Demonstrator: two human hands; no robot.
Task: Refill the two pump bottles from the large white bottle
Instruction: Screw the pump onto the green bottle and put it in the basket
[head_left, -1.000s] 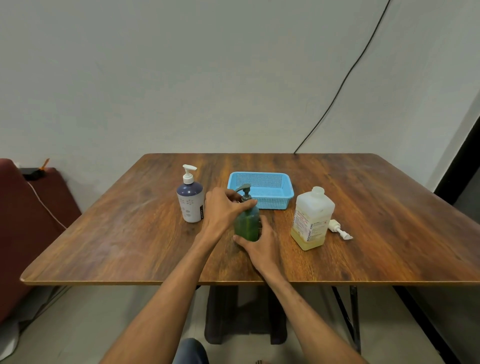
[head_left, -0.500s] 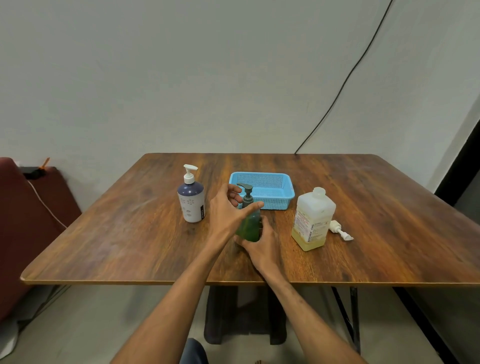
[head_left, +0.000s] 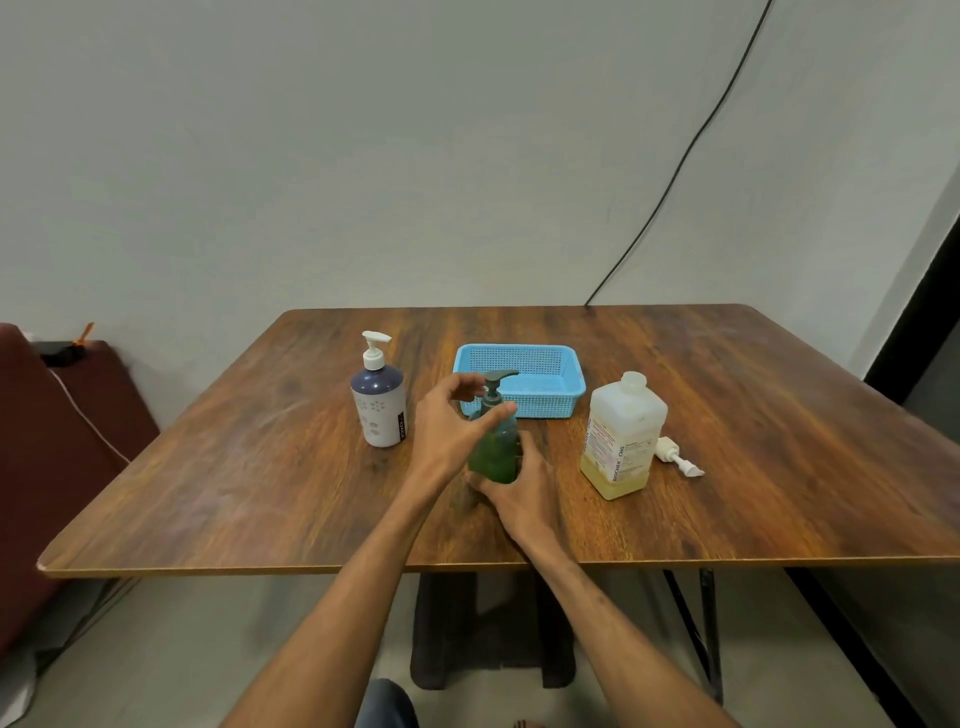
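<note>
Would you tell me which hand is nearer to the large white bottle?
Right. The right hand grips the green pump bottle low down, just left of the large white bottle; the left hand pinches the pump neck, farther left.

I've got a wooden table (head_left: 727, 415) filling the middle of my view, its grain running away from me. At its far centre sits a light blue mesh basket (head_left: 550, 402), low-walled and upright. In the upper right a black cable (head_left: 691, 145) climbs the pale wall (head_left: 311, 156) from behind the table's far edge and out of the top of the frame. At the left edge there's a dark red seat (head_left: 78, 441) with a small black object (head_left: 65, 353) on top and a thin white cord (head_left: 92, 410) trailing across it. Dark metal table legs (head_left: 706, 623) stand at the lower right.
</note>
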